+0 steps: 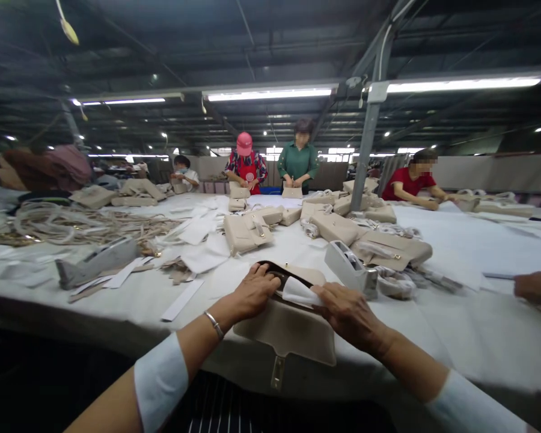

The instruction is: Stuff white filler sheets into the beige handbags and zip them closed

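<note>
A beige handbag (293, 329) lies open on the white table (455, 325) right in front of me, its flap hanging over the table's near edge. My left hand (252, 293) curls over the left rim of the bag's mouth and holds it apart. My right hand (349, 313) pinches a piece of white paper (300, 291) at the bag's opening. The bag's dark inside shows between my hands.
A grey tape dispenser (349, 267) stands just behind the bag; another (97, 261) lies at left. Beige bags (247, 231), straps (72, 225) and white papers (202, 252) cover the middle of the table. Several people work along the far side. Another person's hand (536, 285) rests at right.
</note>
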The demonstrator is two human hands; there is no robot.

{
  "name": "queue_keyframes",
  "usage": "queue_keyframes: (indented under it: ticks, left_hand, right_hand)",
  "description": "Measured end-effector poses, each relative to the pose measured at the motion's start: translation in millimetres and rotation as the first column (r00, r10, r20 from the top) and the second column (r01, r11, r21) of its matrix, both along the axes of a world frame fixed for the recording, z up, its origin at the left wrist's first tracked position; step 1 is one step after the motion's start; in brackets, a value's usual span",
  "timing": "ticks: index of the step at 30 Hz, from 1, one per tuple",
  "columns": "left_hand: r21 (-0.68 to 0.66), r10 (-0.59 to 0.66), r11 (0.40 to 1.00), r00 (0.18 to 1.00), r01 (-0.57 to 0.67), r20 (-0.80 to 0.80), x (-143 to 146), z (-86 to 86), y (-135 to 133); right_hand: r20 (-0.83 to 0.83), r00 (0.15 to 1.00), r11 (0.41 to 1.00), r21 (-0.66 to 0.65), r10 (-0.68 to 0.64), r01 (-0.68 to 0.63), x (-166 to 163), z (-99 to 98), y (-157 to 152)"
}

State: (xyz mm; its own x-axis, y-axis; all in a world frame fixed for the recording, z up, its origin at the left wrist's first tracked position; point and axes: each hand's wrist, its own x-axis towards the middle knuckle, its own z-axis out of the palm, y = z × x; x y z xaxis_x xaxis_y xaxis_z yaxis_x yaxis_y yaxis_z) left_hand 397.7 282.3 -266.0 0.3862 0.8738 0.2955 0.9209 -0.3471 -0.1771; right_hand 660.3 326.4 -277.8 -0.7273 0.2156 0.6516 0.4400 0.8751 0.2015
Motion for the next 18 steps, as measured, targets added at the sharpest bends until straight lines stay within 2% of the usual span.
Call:
queue_keyframes:
  ticks: [3,6,9,11,14,18]
  left_hand:
    - [-0.05,-0.077,0.995,0.993,0.081,0.084,-3,20.9,2]
    - [-0.097,-0.125,0.985,0.977,0.142,0.171,-5,42.3,3]
    - [-0.144,-0.162,0.97,0.962,0.196,0.221,-8,55.4,5]
    - [-0.153,-0.17,0.966,0.959,0.207,0.227,-14,55.8,8]
    - [-0.122,-0.143,0.977,0.961,0.175,0.236,-26,44.9,13]
    - [0.066,-0.125,0.991,0.968,0.113,0.218,-35,29.0,15]
  right_hand:
    - [0.108,0.989,0.995,-0.003,-0.1,0.101,-18,18.4,11]
    - [0.241,0.951,0.98,-0.008,-0.192,0.2,-28,51.6,17]
    - [0.414,0.895,0.977,-0.049,-0.169,0.207,-36,88.0,20]
    - [0.535,0.841,0.983,-0.098,-0.079,0.155,-45,105.1,23]
    - [0.667,0.745,0.984,-0.15,0.032,0.092,-67,116.9,32]
    - [0.751,0.654,0.99,-0.138,0.087,0.027,-99,126.1,47]
